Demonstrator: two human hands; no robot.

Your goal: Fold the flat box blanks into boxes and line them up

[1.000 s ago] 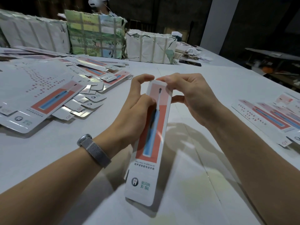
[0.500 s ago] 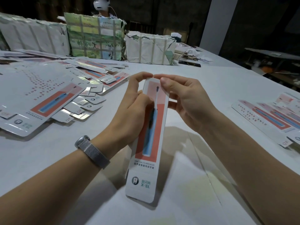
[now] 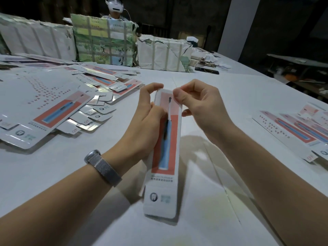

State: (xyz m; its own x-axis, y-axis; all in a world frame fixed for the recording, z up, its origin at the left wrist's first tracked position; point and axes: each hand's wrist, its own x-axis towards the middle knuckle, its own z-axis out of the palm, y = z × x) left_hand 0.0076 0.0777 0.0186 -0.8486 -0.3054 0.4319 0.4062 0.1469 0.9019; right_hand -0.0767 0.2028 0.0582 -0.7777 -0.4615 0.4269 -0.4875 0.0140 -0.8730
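A loose pile of flat white-and-red printed card box blanks (image 3: 58, 110) covers the white table (image 3: 221, 96) at left. The left hand (image 3: 147, 121) grips the long folded toothbrush box (image 3: 166, 148) held above the table at centre; the right hand (image 3: 200, 105) pinches its top corner.

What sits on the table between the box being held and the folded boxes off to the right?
Nothing: in the head view, only bare white table shows between the held box and the folded boxes, apart from the right hand and forearm above it.
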